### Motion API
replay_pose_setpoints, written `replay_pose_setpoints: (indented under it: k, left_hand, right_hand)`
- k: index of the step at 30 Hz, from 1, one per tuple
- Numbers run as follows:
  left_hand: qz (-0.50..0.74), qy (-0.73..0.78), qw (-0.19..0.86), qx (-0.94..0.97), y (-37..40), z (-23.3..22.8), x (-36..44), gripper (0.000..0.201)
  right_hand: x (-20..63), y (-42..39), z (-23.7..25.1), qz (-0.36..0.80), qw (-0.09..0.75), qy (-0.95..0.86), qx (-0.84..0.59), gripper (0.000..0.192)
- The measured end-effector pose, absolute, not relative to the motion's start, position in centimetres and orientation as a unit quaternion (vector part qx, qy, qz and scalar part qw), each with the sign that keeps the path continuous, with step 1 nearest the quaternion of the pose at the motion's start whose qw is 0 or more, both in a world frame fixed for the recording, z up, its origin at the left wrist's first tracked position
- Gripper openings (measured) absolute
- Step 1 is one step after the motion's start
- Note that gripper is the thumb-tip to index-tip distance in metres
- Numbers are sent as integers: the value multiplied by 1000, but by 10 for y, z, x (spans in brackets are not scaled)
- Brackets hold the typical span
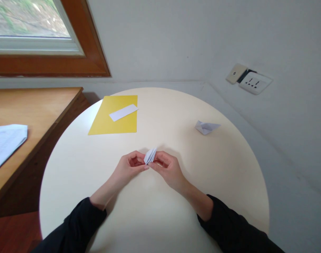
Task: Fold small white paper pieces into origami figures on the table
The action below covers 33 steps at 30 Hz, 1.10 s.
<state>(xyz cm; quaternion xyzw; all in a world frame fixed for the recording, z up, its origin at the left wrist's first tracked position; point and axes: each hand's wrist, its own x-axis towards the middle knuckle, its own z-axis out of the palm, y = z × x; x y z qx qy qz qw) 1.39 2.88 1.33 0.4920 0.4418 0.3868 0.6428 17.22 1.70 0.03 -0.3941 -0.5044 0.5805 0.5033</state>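
The biggest thing in front of me is a round, smooth, white bench (163,117). To its left is a brown wooden bench (44,109) with a straight edge. On the far left part of the white bench lies a flat yellow paper sheet (115,127). A white paper sheet with faint lines (9,140) lies on the brown bench, partly out of view.

My left hand (130,164) and my right hand (169,169) meet above the near middle of the white bench. A long, thin, white paper strip (123,112) lies slanted on the yellow sheet. A pointy, folded, white paper shape (205,127) sits alone near the right edge.

The smallest is a fan-like, folded, white paper piece (150,155) between my fingertips. Each hand pinches one side of it, thumb and fingers closed. I think it is very light, thin and easy to crush or rip, but a bit stiff where the folds stack up. It should not slip much. The folded side edges look best to hold, with a soft pinch.

I count two benches, one yellow sheet, one lined sheet, one strip, one pointy shape and one fan-like piece.
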Motion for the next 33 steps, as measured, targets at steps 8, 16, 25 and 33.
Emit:
replay_pose_setpoints:
  k: [8, 16, 25, 33]
  left_hand:
    - [392, 454, 631, 491, 30, 15, 14, 29]
    - [397, 466, 613, 499, 29, 13, 14, 30]
    - [394, 479, 598, 508, 26, 14, 13, 30]
    - [423, 480, 544, 543, 23, 16, 17, 22]
  right_hand:
    - [174, 18, -2, 534, 529, -508, -421, 15]
    - [173, 17, -5, 527, 527, -494, -447, 15]
    - [171, 17, -7, 528, 537, -481, -449, 16]
    - [170, 16, -3, 508, 529, -504, -456, 18]
